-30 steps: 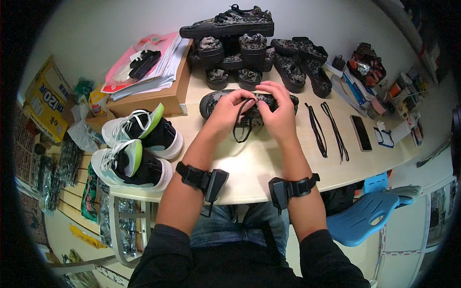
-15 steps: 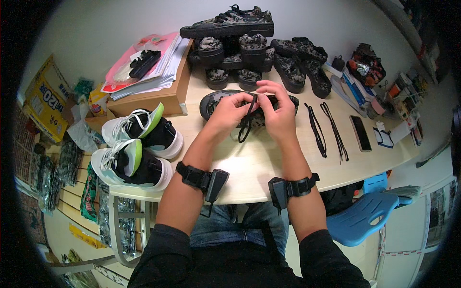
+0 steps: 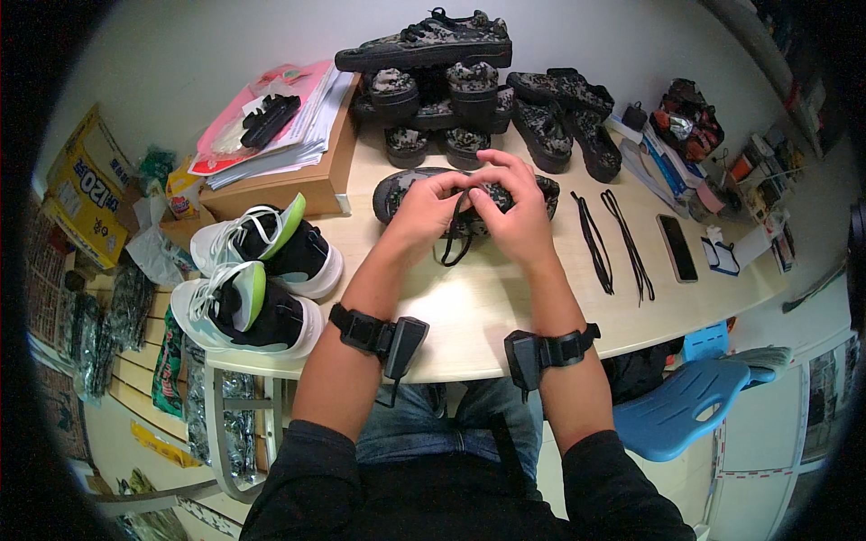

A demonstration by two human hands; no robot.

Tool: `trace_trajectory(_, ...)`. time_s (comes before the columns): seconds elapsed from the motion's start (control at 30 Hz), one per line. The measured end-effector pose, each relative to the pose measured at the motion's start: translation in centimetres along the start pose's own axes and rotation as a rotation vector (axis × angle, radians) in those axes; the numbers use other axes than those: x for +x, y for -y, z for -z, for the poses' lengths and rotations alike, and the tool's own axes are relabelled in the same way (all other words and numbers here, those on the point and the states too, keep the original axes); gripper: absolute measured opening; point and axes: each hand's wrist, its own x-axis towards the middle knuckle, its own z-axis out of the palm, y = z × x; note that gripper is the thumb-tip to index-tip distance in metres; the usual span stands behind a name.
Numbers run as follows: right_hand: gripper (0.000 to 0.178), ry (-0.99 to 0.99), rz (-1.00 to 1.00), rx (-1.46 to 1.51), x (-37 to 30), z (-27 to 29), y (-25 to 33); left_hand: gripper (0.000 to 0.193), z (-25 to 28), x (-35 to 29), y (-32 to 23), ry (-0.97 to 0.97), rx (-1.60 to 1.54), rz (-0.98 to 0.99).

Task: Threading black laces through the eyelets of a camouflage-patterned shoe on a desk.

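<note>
A dark camouflage shoe (image 3: 391, 194) lies on its side across the table, partly covered by my hands. Over it, the fingertips of my left hand (image 3: 428, 215) pinch a black shoelace (image 3: 454, 251), whose loop dangles in front of the shoe. My right hand (image 3: 518, 219) meets the left, thumb and forefinger closed on the same lace, its other fingers curled above. Exactly how the lace runs between the fingertips is hidden. To the right, two more black laces (image 3: 593, 242) lie folded lengthwise on the tabletop.
A pile of camouflage shoes (image 3: 424, 47) stands at the back, with another pair (image 3: 566, 117) beside it. White sneakers (image 3: 248, 307) with green linings occupy the left. A cardboard box (image 3: 289, 191) bears papers. A phone (image 3: 677, 248) lies right; a blue chair (image 3: 686, 410) stands below.
Both hands have come slightly lower and left, closer to the shoe, still pinching the lace. The lace loop has shifted a little left and spread wider.
</note>
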Motion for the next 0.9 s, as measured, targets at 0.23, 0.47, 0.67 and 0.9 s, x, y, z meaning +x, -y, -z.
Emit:
trace_trajectory(0.23,0.015,-0.105,-0.13,0.401,0.2,0.2,-0.6,0.018,-1.1,-0.4,-1.5,-0.02,0.134,0.073)
trace_trajectory(0.47,0.016,-0.027,0.057,-0.145,0.1,0.8,-0.3,0.018,-0.8,-0.6,-1.6,-0.034,0.041,0.079)
trace_trajectory(0.67,0.011,-0.019,-0.036,0.002,0.3,1.2,-0.2,0.018,-1.5,-0.6,-1.6,-0.065,0.051,0.019)
trace_trajectory(0.9,0.012,-0.039,-0.056,0.036,0.2,0.9,-0.5,0.018,-1.7,-1.0,-2.1,-0.057,0.042,0.053)
